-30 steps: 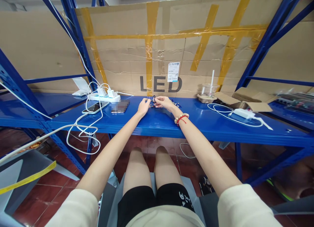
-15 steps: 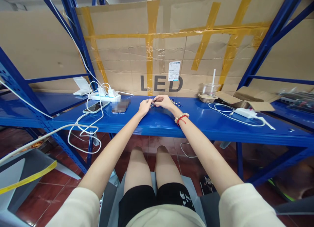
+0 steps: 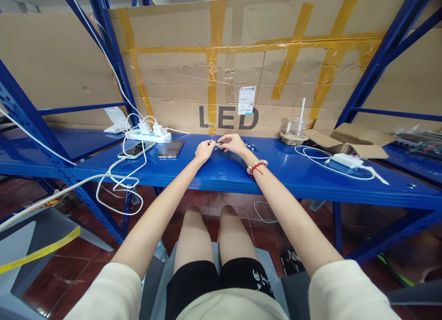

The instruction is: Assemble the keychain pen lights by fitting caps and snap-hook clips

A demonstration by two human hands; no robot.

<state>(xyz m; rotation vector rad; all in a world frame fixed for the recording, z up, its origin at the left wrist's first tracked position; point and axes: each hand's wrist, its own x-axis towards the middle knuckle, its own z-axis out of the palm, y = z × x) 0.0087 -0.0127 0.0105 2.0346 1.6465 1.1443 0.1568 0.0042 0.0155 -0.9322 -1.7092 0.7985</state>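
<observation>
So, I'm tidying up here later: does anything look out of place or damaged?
The white cables do: they hang in tangled loops over the front edge of the blue shelf, where they might snag. No spill shows. The small parts beside the right hand are too tiny to check.

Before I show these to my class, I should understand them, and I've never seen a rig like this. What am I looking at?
There is no machine here: two bare hands do the work. Each picture comes from one camera worn on the person's head, looking forward and down.

The left hand and right hand meet over a blue shelf. Between their fingertips is a small dark piece, too small to name; I can't tell which hand grips it. Loose bits lie near the right wrist.

To the left are a power strip and a phone; to the right, a cup, a charger and an open box.
</observation>
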